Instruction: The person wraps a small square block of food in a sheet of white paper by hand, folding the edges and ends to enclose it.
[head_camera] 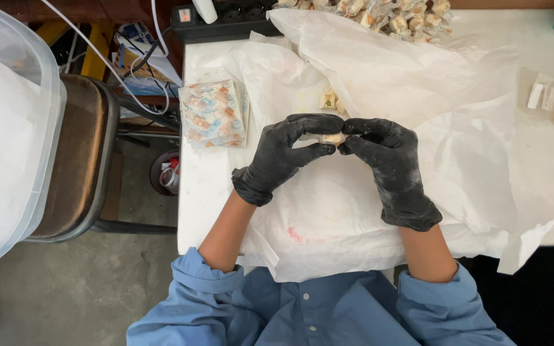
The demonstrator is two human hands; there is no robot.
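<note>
Looking straight down on a white table [213, 211] spread with crinkled white paper sheets [418, 96], one of them smudged with a faint red stain close to the person's body. Beyond the table edge on the left side there is bare grey concrete floor [97, 295], a metal-framed stool with a worn brown seat [75, 160], and a clear plastic tub [8, 96] lined with white paper. At the far edge of the table sits a black power strip [226, 22] with white cables trailing off it, and beside that a heap of wrapped candies [392, 16].

Now the hands, both in black gloves, blue sleeves pushed back on the forearms. The left hand [286, 154] and the right hand [389, 166] meet fingertip to fingertip above the paper. Pinched between them is a small pale candy piece [331, 138], only a sliver of it showing. The left thumb sits under it, the left forefinger curls over the top; the right fingers close in on its other end. Both sets of fingers are clamped on it.

Just beyond the fingertips, another small pale piece [329, 99] lies on the paper. Out past the left hand's knuckles, a stack of printed wrappers [214, 114] rests flat on the table.
</note>
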